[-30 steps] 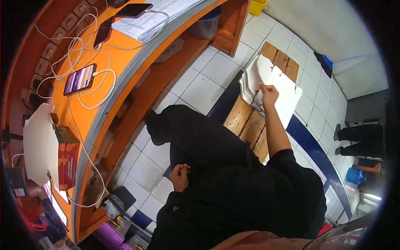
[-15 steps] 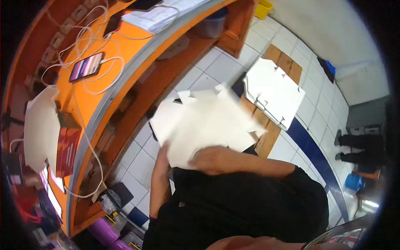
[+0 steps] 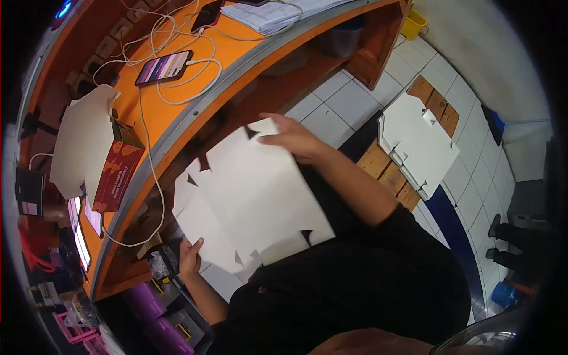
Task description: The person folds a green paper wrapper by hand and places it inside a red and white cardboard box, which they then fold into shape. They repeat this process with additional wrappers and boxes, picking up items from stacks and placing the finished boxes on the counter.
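A white die-cut cardboard box blank (image 3: 260, 195) with slots and tabs along its edges is held in front of my body. My right hand (image 3: 296, 141) grips its upper right corner, thumb lying over the face. At the lower left edge, my left hand (image 3: 190, 258) pinches the sheet with its thumb in front. Fingers behind the board are hidden. To the right, a stack of similar white blanks (image 3: 417, 145) rests on a wooden bench (image 3: 387, 177).
An orange counter (image 3: 236, 56) curves along the left, carrying a charging phone (image 3: 164, 68), tangled white cables, papers (image 3: 266, 16) and a red printed box (image 3: 121, 171) beside a pale cardboard piece (image 3: 86, 139). Someone's dark-clothed legs (image 3: 515, 245) show at far right.
The blank has swung left and is tilted up toward the counter. My right hand has moved from its near edge to the upper right corner; my left hand has shifted left and down.
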Available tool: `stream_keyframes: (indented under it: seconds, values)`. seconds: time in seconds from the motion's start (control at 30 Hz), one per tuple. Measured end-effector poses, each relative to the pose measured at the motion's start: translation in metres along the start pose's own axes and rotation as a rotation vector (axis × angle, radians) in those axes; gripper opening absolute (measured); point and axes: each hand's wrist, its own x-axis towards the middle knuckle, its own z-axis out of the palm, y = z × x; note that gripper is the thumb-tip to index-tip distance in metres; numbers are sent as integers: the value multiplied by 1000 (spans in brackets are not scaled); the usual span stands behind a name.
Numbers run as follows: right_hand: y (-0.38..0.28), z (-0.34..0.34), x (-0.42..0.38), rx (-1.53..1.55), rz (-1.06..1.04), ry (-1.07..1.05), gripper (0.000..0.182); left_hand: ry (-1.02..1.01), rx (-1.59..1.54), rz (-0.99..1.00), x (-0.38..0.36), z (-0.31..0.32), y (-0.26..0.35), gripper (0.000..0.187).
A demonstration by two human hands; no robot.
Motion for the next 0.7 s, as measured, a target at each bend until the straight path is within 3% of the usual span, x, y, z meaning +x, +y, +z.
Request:
stream_keyframes:
  seconds: [0.07,0.1,0.13,0.17,0.2,0.23,0.27,0.3,0.33,0.37,0.4,0.43,0.47,0.53,0.6,0.7]
  values:
    - [25,40,26,-2,-71,-46,71,341,453,-78,12,-26,-11,71]
    - [41,67,30,37,-1,95,73,467,874,185,20,-61,-39,75]
    - [77,84,47,-29,-176,42,53,473,891,183,16,-52,-31,75]
    - [85,105,41,-406,-360,62,31,493,611,-2,10,-26,-15,79]
    - [81,129,14,-549,-432,100,18,506,325,-183,4,-6,1,87]
    - [110,143,6,-778,-633,-64,20,512,335,-189,-1,1,10,87]
    - [151,160,-6,-934,-539,-193,25,262,-57,-226,-6,6,18,86]
    - [99,158,-40,-775,-219,-470,24,10,-448,-252,-12,14,28,86]
    - [126,165,-58,-524,-158,-562,25,47,-410,-109,-19,41,42,68]
    - [160,163,-67,-942,-665,-741,24,140,-203,-186,-11,23,32,57]
    - [156,160,-69,-927,-673,-766,24,237,-1,-262,-2,-3,16,46]
    - [148,156,-68,-728,-474,-770,22,267,45,-283,1,-14,7,30]
    - [141,152,-63,-533,-270,-771,21,257,81,-219,-8,10,21,32]
    - [134,143,-43,-600,-824,-323,24,115,-419,74,-10,-9,-15,30]
    - [119,139,-31,-378,-753,-68,30,65,-565,199,-9,22,-22,32]
    - [99,124,-23,-620,-909,-290,34,122,-623,357,-2,58,-27,31]
